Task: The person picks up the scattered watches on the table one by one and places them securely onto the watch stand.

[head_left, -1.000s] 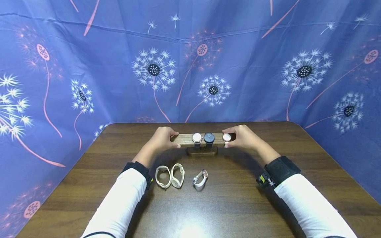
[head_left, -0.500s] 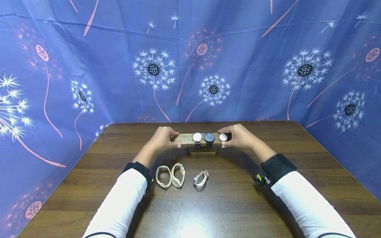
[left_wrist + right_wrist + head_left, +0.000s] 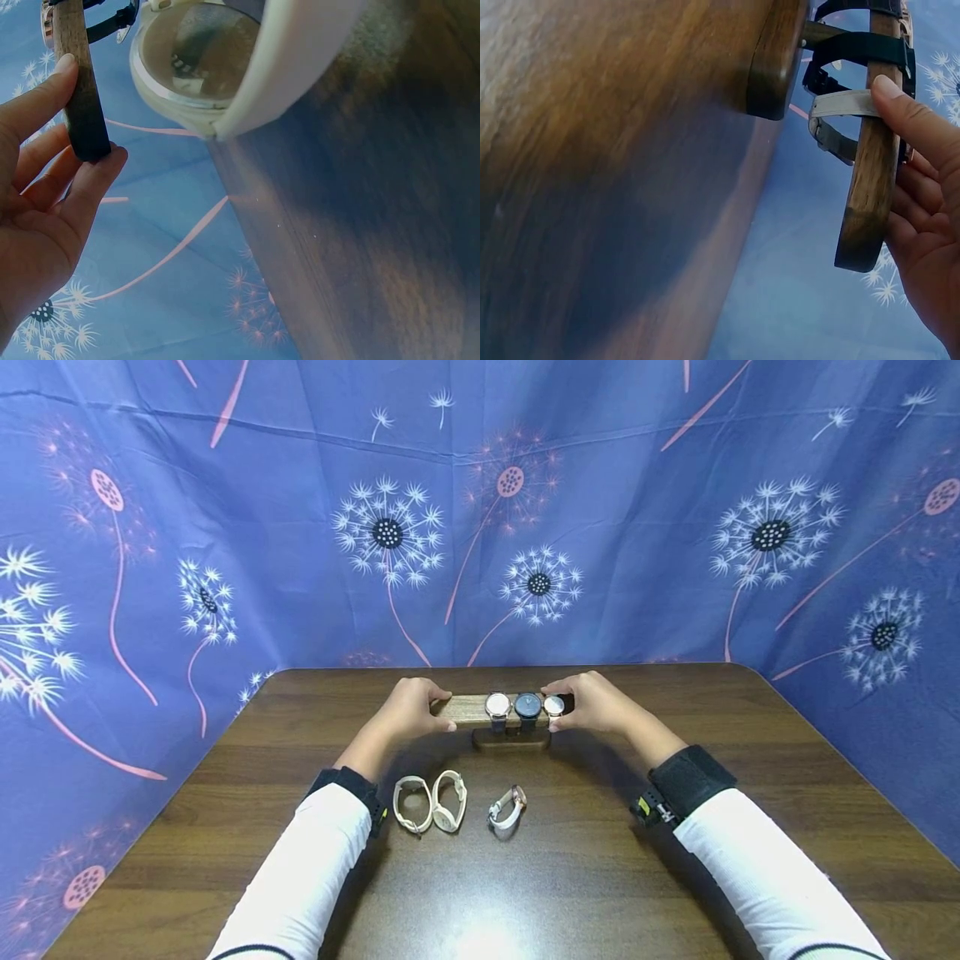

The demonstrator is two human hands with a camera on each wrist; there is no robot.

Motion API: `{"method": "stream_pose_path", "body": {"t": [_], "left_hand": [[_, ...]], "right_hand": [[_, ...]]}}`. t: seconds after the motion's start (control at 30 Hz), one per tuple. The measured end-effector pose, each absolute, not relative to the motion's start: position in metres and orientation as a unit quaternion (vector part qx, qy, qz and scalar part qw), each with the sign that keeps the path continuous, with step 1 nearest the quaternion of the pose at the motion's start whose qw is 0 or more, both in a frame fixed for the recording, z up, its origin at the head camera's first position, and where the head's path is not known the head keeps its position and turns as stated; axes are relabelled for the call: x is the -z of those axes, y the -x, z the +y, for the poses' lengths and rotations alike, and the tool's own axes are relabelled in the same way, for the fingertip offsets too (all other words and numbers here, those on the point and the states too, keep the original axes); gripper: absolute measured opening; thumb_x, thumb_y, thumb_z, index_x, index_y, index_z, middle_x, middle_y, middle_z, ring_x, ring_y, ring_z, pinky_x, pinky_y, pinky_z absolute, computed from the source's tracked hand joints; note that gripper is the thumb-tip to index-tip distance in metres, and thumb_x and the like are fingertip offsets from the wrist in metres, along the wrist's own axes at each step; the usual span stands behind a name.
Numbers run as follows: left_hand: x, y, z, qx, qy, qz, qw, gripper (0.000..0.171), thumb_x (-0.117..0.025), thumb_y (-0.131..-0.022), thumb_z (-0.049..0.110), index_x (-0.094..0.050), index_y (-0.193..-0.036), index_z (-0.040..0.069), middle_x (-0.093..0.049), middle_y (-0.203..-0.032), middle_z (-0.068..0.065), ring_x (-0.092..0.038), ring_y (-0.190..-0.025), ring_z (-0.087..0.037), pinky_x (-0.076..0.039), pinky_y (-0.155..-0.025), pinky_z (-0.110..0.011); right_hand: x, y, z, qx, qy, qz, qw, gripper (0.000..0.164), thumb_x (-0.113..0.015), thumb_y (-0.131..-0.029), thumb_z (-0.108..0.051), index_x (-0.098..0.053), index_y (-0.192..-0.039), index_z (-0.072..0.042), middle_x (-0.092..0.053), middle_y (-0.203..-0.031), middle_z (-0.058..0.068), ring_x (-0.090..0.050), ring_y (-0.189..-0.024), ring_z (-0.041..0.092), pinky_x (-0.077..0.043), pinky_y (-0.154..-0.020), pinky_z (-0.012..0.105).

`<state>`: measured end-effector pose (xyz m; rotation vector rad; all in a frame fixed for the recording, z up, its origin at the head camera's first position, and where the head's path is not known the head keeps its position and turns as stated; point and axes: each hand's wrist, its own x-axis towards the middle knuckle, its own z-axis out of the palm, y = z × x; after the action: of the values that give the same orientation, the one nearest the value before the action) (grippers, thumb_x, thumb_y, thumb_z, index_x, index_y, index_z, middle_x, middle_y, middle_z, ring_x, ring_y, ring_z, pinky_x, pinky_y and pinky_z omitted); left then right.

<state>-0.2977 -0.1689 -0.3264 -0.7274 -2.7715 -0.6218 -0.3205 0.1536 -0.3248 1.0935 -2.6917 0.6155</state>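
Observation:
A wooden watch stand's bar sits above its small oval base. My left hand grips the bar's left end between thumb and fingers. Around the bar hang a light-dial watch and a dark watch, both on dark straps. To their right is a smaller pale-strapped watch, pinched by my right hand. In the right wrist view the thumb presses near its light grey strap, which loops round the bar. The bar's bare right end projects past it.
On the brown table, nearer me, lie two cream watches side by side and a white-strapped watch to their right. A cream watch looms close in the left wrist view. Blue dandelion-print cloth hangs behind.
My right hand has slid the pale-strapped watch left along the bar, close to the dark watch. My left hand has stayed on the bar's left end.

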Motion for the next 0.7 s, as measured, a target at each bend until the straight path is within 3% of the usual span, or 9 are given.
{"method": "stream_pose_path", "body": {"t": [0.5, 0.7], "left_hand": [[0.3252, 0.2948, -0.1674, 0.226, 0.238, -0.94, 0.098, 0.053, -0.087, -0.072, 0.021, -0.069, -0.116, -0.003, -0.07, -0.106, -0.017, -0.064, -0.093, -0.024, -0.052, -0.081, -0.038], [0.3232, 0.2925, -0.1692, 0.209, 0.258, -0.939, 0.095, 0.05, -0.086, -0.072, 0.02, -0.07, -0.112, -0.004, -0.072, -0.091, -0.01, -0.057, -0.074, -0.015, -0.051, -0.072, -0.034]], "right_hand": [[0.3257, 0.3179, 0.1538, -0.201, -0.352, -0.911, 0.083, 0.06, -0.089, -0.069, -0.019, -0.067, -0.12, 0.001, -0.068, -0.118, 0.014, -0.063, -0.11, 0.032, -0.049, -0.094, 0.047], [0.324, 0.3125, 0.1522, -0.201, -0.35, -0.912, 0.07, 0.068, -0.088, -0.07, -0.021, -0.061, -0.128, 0.003, -0.063, -0.126, 0.018, -0.057, -0.118, 0.035, -0.045, -0.099, 0.048]]}}
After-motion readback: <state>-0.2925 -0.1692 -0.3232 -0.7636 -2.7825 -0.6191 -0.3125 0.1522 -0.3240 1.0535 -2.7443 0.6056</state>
